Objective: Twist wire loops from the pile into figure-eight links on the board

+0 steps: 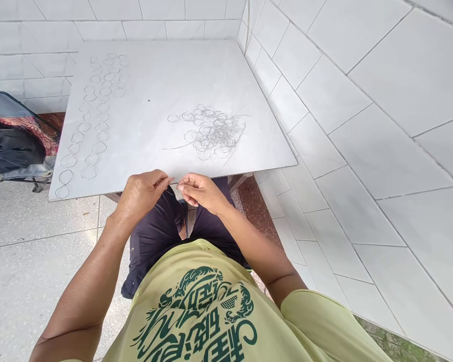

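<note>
My left hand [144, 192] is closed in a pinch at the table's front edge, above my lap. Facing it, my right hand [201, 192] has its thumb and fingers pressed together, a small gap from the left fingertips. A thin wire [174, 183] runs between the two pinches; most of it is hidden by the fingers. Just beyond the hands, a tangled pile of thin wire loops [217, 131] lies on the white tabletop [154, 130], with loose ends sticking out.
Rows of wire rings [89, 172], many joined in pairs, lie along the table's left side. White tiled walls [324, 125] stand behind and to the right. A folding chair [22, 168] with dark cloth on it is at the left.
</note>
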A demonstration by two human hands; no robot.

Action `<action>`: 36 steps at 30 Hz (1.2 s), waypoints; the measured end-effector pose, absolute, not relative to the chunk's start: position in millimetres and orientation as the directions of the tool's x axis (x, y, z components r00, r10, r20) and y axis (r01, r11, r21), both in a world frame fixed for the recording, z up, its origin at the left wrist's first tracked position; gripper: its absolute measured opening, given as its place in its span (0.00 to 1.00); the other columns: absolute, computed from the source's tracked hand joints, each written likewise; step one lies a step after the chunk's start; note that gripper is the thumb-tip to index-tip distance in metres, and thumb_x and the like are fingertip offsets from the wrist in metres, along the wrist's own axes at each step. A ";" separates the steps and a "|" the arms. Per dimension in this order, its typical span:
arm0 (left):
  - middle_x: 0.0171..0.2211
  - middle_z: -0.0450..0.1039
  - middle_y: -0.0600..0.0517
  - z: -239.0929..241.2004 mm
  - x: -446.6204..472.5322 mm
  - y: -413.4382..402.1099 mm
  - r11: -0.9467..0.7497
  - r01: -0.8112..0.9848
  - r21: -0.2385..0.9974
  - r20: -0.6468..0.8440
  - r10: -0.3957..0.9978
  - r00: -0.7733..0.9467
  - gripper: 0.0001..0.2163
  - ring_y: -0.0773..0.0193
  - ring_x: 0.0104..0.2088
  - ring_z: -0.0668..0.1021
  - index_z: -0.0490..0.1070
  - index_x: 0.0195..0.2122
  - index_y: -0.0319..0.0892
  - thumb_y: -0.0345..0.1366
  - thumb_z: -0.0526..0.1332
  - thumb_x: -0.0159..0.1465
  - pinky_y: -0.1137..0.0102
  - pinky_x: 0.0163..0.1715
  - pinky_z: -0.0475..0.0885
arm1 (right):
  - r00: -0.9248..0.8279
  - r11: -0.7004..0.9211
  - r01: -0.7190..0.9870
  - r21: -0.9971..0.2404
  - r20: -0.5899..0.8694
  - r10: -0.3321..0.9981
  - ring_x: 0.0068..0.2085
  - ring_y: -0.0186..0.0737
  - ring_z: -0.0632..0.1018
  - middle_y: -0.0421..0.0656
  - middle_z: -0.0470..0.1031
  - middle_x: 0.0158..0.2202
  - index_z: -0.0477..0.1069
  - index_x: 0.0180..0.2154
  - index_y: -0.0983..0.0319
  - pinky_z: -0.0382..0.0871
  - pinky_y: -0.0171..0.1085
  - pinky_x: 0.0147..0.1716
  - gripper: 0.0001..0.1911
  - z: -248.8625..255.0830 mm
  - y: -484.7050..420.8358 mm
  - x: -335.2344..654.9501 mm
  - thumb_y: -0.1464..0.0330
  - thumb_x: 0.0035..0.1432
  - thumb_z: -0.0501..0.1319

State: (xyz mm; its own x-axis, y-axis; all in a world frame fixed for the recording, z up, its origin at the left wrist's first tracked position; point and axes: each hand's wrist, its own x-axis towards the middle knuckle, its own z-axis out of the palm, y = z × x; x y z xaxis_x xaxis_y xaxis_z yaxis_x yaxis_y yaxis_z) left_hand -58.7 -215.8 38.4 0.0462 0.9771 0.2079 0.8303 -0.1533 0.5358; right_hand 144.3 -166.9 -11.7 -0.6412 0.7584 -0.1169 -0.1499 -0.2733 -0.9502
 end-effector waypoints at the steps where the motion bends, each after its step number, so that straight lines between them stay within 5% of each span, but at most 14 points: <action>1: 0.28 0.81 0.53 37.6 -60.8 -216.7 -0.166 0.833 0.529 0.206 0.976 0.063 0.15 0.67 0.25 0.72 0.79 0.33 0.44 0.45 0.61 0.73 0.69 0.30 0.65 | -0.646 -0.278 -0.147 -0.949 -0.121 0.754 0.21 0.27 0.66 0.33 0.70 0.24 0.71 0.40 0.62 0.56 0.27 0.18 0.21 -10.8 -168.5 143.6 0.55 0.59 0.74; 10: 0.33 0.83 0.49 33.9 -59.4 -218.2 -0.179 0.838 0.516 0.164 0.981 0.108 0.17 0.63 0.28 0.78 0.80 0.38 0.43 0.47 0.57 0.75 0.69 0.34 0.70 | -0.641 -0.316 -0.149 -0.937 -0.152 0.752 0.20 0.27 0.66 0.33 0.70 0.23 0.70 0.38 0.62 0.55 0.27 0.18 0.20 -9.9 -170.3 148.6 0.56 0.57 0.75; 14: 0.54 0.83 0.43 41.1 -66.6 -225.9 -0.350 0.796 0.493 0.306 0.927 0.217 0.17 0.55 0.47 0.84 0.78 0.58 0.44 0.45 0.56 0.76 0.63 0.47 0.77 | -0.653 -0.352 -0.175 -0.920 -0.158 0.740 0.20 0.27 0.66 0.33 0.70 0.22 0.71 0.39 0.63 0.54 0.28 0.18 0.22 -12.2 -166.5 155.3 0.54 0.57 0.76; 17: 0.62 0.79 0.44 45.5 -78.1 -231.1 -0.503 0.745 0.438 0.344 0.860 0.378 0.17 0.53 0.59 0.81 0.77 0.62 0.47 0.39 0.55 0.77 0.57 0.58 0.77 | -0.681 -0.375 -0.217 -0.901 -0.136 0.720 0.20 0.27 0.65 0.33 0.69 0.22 0.71 0.39 0.63 0.54 0.28 0.18 0.21 -14.1 -163.5 156.9 0.56 0.58 0.76; 26: 0.50 0.83 0.45 46.5 -92.8 -224.2 -0.587 0.698 0.410 0.212 0.806 0.553 0.14 0.57 0.50 0.82 0.81 0.50 0.46 0.35 0.53 0.78 0.63 0.50 0.79 | -0.762 -0.453 -0.246 -0.857 -0.117 0.637 0.21 0.27 0.65 0.32 0.69 0.23 0.71 0.39 0.63 0.54 0.29 0.19 0.21 -20.4 -155.1 142.6 0.57 0.59 0.77; 36: 0.45 0.83 0.45 30.9 -80.9 -221.1 -0.408 0.802 0.436 0.153 0.912 0.380 0.16 0.56 0.42 0.83 0.78 0.58 0.45 0.40 0.55 0.77 0.64 0.44 0.77 | -0.763 -0.316 -0.175 -0.933 -0.075 0.642 0.22 0.28 0.64 0.31 0.68 0.22 0.71 0.45 0.62 0.57 0.29 0.21 0.19 -24.2 -148.8 141.9 0.56 0.64 0.72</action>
